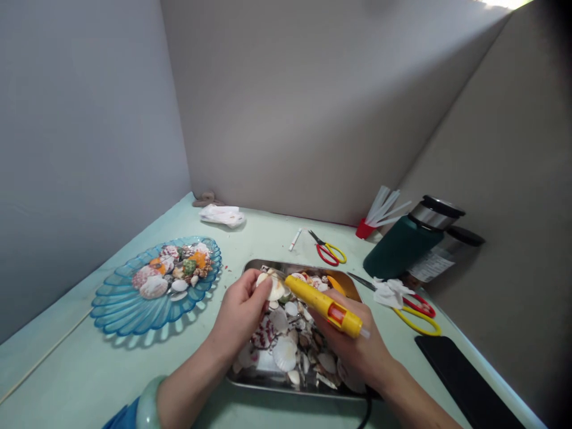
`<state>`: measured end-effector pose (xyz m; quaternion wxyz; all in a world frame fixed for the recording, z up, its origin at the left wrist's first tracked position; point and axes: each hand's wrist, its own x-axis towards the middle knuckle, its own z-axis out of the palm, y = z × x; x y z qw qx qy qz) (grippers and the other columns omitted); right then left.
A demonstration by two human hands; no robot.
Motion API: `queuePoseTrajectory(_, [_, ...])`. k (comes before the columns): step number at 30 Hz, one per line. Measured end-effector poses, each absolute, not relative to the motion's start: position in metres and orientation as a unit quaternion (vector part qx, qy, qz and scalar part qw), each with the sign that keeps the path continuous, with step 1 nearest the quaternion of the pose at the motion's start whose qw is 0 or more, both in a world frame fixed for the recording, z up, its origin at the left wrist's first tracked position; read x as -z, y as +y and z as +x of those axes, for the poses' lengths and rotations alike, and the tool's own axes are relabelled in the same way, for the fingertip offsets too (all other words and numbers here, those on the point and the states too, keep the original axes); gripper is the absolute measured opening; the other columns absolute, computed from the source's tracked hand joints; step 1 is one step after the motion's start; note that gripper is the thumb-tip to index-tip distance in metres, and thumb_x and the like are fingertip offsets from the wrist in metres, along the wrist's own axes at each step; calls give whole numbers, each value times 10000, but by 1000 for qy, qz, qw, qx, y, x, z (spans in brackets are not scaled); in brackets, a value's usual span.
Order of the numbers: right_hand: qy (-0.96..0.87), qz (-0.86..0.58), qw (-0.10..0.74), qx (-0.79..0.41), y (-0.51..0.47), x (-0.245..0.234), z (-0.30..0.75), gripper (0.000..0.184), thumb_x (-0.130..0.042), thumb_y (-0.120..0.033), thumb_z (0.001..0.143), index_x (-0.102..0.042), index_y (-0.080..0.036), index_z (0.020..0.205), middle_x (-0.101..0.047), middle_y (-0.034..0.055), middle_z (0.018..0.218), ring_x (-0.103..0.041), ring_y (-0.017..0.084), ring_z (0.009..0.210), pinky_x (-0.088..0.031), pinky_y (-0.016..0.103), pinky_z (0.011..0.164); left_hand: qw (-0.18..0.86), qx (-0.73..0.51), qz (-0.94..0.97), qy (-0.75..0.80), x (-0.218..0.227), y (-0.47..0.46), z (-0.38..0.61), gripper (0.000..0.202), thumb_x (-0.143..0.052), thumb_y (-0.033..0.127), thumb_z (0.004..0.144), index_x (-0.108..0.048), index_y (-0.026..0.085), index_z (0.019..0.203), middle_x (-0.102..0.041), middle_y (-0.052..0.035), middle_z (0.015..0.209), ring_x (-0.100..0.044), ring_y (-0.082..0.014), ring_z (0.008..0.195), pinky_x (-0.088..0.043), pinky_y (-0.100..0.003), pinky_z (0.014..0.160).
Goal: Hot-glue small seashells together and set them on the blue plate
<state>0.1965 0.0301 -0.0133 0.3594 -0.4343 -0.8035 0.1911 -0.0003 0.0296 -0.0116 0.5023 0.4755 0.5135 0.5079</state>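
Observation:
Over the metal tray (263, 381), my left hand (241, 310) pinches a cream-coloured seashell (276, 288) between thumb and fingers. My right hand (353, 339) is wrapped round a yellow hot glue gun (324, 304), from whose back end a whitish glue stick pokes out. The gun's nozzle points left and meets the upper part of the shell; whether it touches cannot be made out. Beneath both hands, loose seashells (285, 353) of many shapes fill the tray. A black cord (367, 411) runs out below my right hand.
On the left stands a blue scalloped plate (111, 304) bearing shells. Behind the tray lie scissors (328, 250) and a white packet (222, 215). To the right are a red cup (364, 229) of glue sticks, a green bottle (400, 247), more scissors (420, 325) and a black flat object (465, 375).

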Motion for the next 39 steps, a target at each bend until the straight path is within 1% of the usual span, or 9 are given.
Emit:
queuePoseTrajectory(8, [-796,-438,376,-183,31,15,197,84,-533,-260,847,-535,-211,779,-593,21,721,-544,171,620,-424,288,581,548,-550,414,475,8,30,0,250,-569,404,789,-453,199,706,-354,110,451,-250,-51,375,-189,-157,359])
queuePoseTrajectory(14, [-798,-437,373,-184,31,17,197,94,-544,-253,841,-522,-210,760,-559,-4,683,-524,157,593,-400,277,567,549,-534,431,478,10,30,0,231,-537,411,817,-480,195,758,-379,104,482,-270,-48,387,-201,-147,363])
queuePoseTrajectory(23, [-797,-435,368,-202,31,17,197,52,-532,-229,844,-546,-202,802,-573,1,708,-532,157,611,-391,273,569,556,-516,440,480,8,30,0,268,-545,388,813,-428,191,673,-400,98,467,-272,-36,372,-195,-139,355])
queuePoseTrajectory(28, [-802,-414,378,-205,31,18,197,31,-539,-203,835,-557,-198,810,-586,-3,711,-534,147,606,-382,263,567,572,-496,446,477,5,28,2,235,-539,382,812,-451,189,709,-383,106,439,-255,-33,349,-179,-140,347])
queuePoseTrajectory(33, [-805,-403,373,-224,30,16,195,59,-522,-191,850,-546,-197,797,-579,-7,707,-519,135,604,-380,250,560,584,-474,462,469,3,27,3,240,-530,381,818,-449,188,701,-383,101,451,-262,-31,349,-185,-136,339])
queuePoseTrajectory(39, [-796,-424,374,-215,30,19,197,40,-534,-175,838,-556,-206,826,-592,-7,738,-534,140,629,-385,256,581,589,-494,439,465,6,28,1,195,-518,346,834,-460,185,742,-388,105,446,-247,-26,343,-170,-138,347])
